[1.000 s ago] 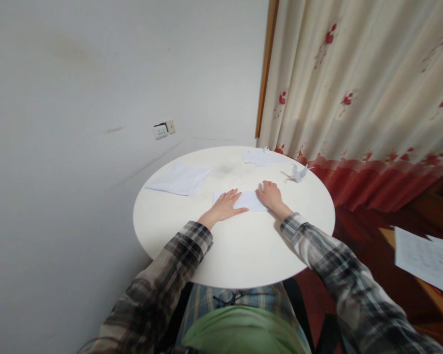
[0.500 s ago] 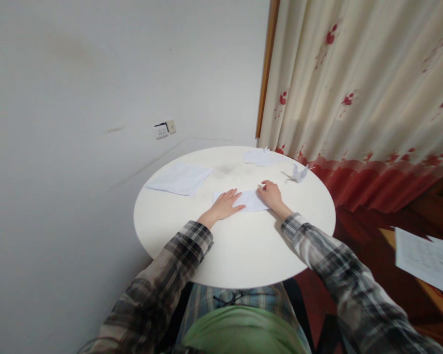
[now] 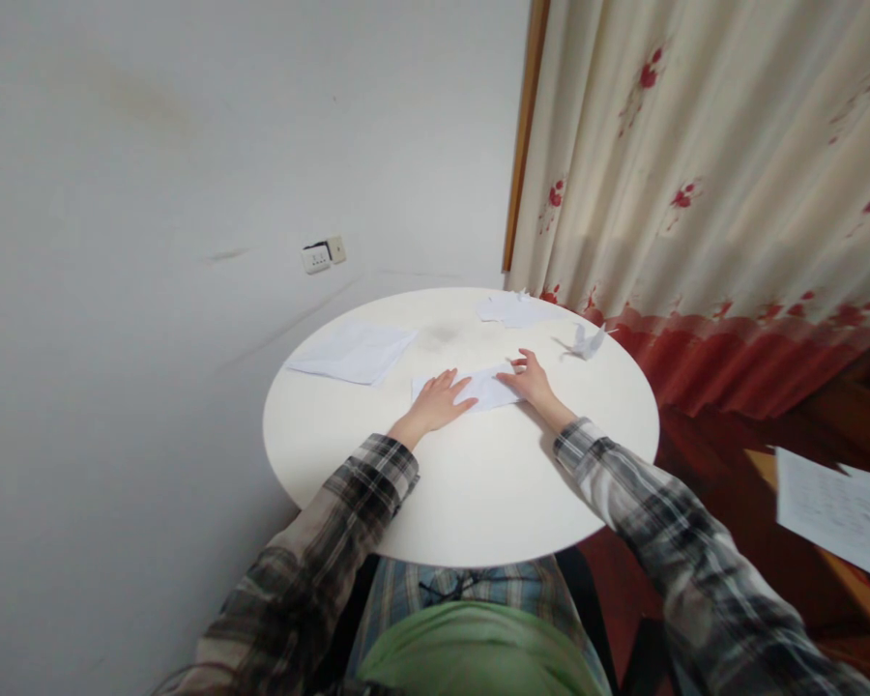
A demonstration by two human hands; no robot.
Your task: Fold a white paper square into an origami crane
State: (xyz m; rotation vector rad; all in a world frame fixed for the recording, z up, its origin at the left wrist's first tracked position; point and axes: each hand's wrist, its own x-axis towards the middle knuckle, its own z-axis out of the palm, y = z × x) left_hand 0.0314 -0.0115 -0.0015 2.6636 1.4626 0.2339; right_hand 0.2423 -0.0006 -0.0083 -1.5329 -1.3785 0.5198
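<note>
A folded strip of white paper (image 3: 487, 389) lies at a slight slant on the round white table (image 3: 471, 493). My left hand (image 3: 439, 403) rests flat on its left part, fingers spread. At the paper's right end is my right hand (image 3: 531, 379), its thumb lying on the sheet and its fingers stretched apart from the thumb. The paper's right edge is partly hidden by that hand. Beyond my right hand stands a folded paper bird (image 3: 587, 341).
A stack of white paper sheets (image 3: 355, 352) lies at the table's left. Farther back are more paper pieces (image 3: 518, 309). A wall with a socket (image 3: 316, 258) borders the left; a patterned curtain (image 3: 696, 193) hangs at right. Printed sheets (image 3: 833, 512) lie on a lower surface at right.
The folded paper has turned slightly, its right end swinging away from me. My right hand has moved a little up and left, its fingers opening out. My left hand has shifted slightly left.
</note>
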